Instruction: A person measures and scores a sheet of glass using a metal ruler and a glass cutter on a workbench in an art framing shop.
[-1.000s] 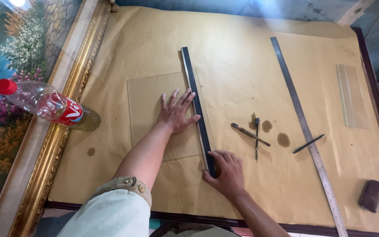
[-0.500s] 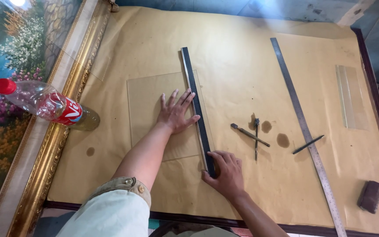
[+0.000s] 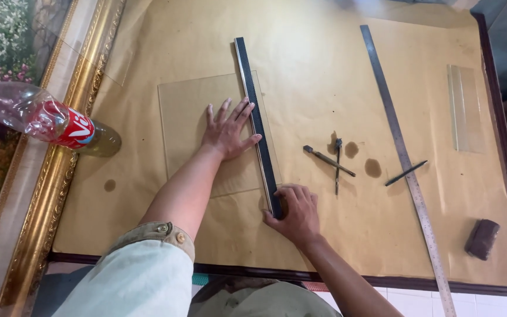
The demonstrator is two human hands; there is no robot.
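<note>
Hands: left (image 3: 228,132) flat on glass pane (image 3: 195,117); right (image 3: 296,211) grasping black straightedge (image 3: 257,126); red-labelled bottle (image 3: 42,120) far left.

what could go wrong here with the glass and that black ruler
The left hand presses flat on the clear glass sheet, whose bare edges could cut fingers if it shifts. The long black straightedge is gripped only at its near end by the right hand, so its far end might swing off line. The tilted plastic bottle beside the sheet may roll onto the brown paper.
</note>
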